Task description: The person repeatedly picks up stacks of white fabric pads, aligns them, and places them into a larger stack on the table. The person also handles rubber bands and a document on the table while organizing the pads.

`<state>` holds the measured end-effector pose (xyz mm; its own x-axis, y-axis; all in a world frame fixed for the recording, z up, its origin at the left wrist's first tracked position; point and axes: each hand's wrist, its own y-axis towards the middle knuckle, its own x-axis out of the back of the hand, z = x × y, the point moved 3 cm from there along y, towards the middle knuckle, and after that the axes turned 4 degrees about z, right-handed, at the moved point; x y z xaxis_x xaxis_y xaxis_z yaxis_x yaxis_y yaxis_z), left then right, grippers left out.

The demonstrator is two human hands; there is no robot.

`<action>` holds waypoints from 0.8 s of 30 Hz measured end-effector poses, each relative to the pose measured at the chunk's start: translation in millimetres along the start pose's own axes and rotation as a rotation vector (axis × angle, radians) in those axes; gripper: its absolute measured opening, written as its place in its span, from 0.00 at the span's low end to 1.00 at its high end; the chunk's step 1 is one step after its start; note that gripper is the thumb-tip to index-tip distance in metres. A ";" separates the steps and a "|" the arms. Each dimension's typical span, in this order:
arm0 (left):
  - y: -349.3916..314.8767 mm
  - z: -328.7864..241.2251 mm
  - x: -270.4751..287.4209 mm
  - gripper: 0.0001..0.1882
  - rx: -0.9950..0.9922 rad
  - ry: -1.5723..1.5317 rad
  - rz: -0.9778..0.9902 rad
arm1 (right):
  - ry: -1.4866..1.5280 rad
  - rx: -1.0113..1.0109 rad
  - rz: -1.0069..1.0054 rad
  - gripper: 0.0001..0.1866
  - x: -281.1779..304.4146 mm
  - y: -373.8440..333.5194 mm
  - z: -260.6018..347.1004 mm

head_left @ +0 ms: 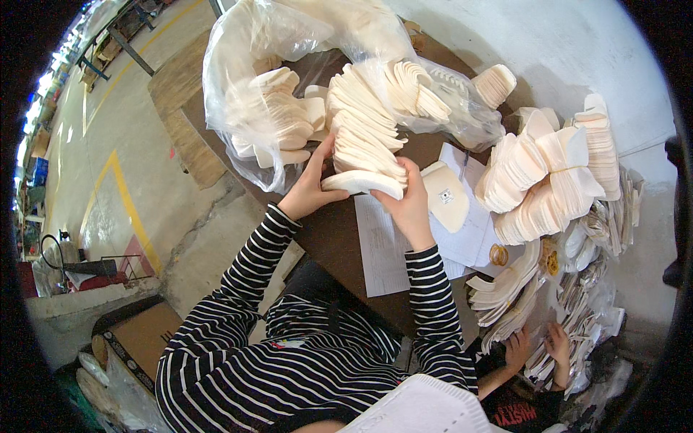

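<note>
One cream stack (364, 130) held from both sides

Grips the near end of the cream stack at its left side with the left hand (312, 189), fingers half curled, thumb along the front pieces. Clasps its right side with the right hand (410, 206), likewise partly closed, thumb against the front. Holds it over the desk (325, 238); cannot tell whether any part rests there. Behind the stack and to either side, a clear plastic bag (238, 43), with more cream pieces (278, 108) inside, left of the stack. Right of the stack, a labelled piece (449, 213) on white papers (379, 256). Farther right of it, a banded bundle (541, 206). Well apart from the stack, lower right, another person's hands (516, 350).
</note>
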<state>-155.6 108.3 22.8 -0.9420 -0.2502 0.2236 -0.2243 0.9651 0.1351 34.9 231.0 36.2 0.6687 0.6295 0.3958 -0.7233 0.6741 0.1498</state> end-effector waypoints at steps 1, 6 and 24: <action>-1.6 2.9 -0.4 0.63 0.018 -0.064 0.001 | -0.037 0.014 0.007 0.44 -1.6 -3.2 0.7; -12.5 11.8 -8.6 0.62 0.104 -0.197 -0.059 | -0.218 0.171 -0.102 0.46 -6.7 -16.7 19.1; 10.8 35.0 10.4 0.63 -0.023 -0.504 -0.016 | -0.078 0.175 -0.011 0.47 0.1 -2.2 5.8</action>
<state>-176.6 118.9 -7.2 -0.9433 -0.1909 -0.2716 -0.2391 0.9582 0.1570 35.6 227.3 41.2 0.6664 0.5858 0.4612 -0.7394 0.5990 0.3073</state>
